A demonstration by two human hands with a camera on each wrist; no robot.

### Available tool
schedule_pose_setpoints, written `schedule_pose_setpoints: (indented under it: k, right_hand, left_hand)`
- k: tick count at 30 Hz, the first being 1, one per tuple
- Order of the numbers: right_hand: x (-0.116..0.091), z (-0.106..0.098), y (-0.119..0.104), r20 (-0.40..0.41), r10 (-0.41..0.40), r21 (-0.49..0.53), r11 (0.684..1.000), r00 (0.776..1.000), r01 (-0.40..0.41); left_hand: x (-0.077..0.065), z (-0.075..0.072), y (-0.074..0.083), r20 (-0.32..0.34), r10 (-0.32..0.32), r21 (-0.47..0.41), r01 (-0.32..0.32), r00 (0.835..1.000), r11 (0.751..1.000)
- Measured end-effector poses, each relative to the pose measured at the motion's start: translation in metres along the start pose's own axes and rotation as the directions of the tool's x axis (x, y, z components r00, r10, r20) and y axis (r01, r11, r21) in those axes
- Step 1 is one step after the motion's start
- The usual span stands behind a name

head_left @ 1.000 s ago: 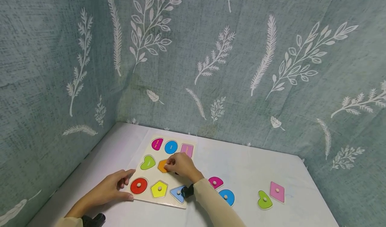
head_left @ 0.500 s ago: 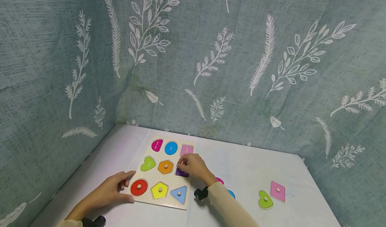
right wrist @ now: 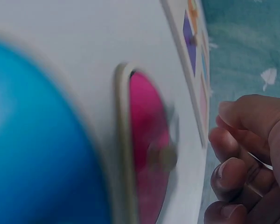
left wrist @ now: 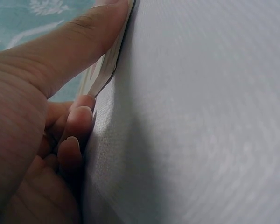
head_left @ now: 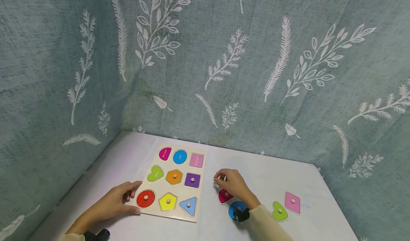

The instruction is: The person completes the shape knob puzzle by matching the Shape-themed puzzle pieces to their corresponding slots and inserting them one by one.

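A wooden peg puzzle board (head_left: 179, 216) lies on the left part of the table. My left hand (head_left: 116, 202) holds its near left corner, the thumb (left wrist: 91, 39) along the near edge and the fingers at the left side. To the right of the board, my right hand (head_left: 235, 184) hangs over the magenta half-round piece (head_left: 225, 197); its fingers are loosely curled with nothing between them. In the right wrist view the piece's knob (right wrist: 167, 157) is apart from the fingers. Seated in the board are knobbed pieces, among them a purple square (head_left: 192, 180) and an orange hexagon (head_left: 174, 176).
A blue round piece (head_left: 234, 206) lies under my right wrist, partly covered by the wrist camera. Farther right are a green heart piece (head_left: 279, 211) and a pink four-sided piece (head_left: 293, 202). A leaf-patterned cloth (head_left: 243, 91) stands behind the table.
My right hand has left the orange hexagon, passed over the purple square, and moved right to the magenta half-round piece. The purple square is now uncovered. My left hand stays at the corner.
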State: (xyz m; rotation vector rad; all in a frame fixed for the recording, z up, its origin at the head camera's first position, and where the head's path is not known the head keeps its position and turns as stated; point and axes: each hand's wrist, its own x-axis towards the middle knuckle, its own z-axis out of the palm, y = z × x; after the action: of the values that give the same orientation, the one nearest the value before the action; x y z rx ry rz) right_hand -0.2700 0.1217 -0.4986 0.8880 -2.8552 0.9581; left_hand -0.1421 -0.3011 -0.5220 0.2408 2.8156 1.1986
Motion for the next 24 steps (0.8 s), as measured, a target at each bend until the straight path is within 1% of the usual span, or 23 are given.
schedule_pose_setpoints:
  k: [5,9,14,20,24]
  right_hand:
    - [-0.02,-0.01,0.012,-0.021,0.012,-0.014,1.0,1.0,-0.012]
    - [-0.037,-0.015,0.02,-0.012,0.024,-0.02,1.0,1.0,-0.024]
    - [-0.057,-0.019,0.026,0.008,0.041,-0.006,0.999,0.999,-0.041]
    - [-0.08,-0.022,0.034,0.003,0.048,-0.001,0.999,0.999,-0.048]
    - [-0.094,-0.024,0.038,0.011,0.082,0.006,0.997,0.997,-0.082]
  left_hand:
    - [0.0,-0.002,0.003,-0.003,-0.008,-0.009,0.007,1.0,1.0]
    - [0.0,0.0,0.005,0.002,-0.02,-0.009,0.02,1.0,1.0]
    - [-0.002,0.0,0.003,-0.001,0.0,-0.016,0.0,1.0,1.0]
    - [-0.002,0.0,0.002,0.002,0.005,-0.028,-0.005,1.0,1.0]
    - [-0.002,0.0,0.002,-0.001,0.004,-0.03,-0.004,1.0,1.0]
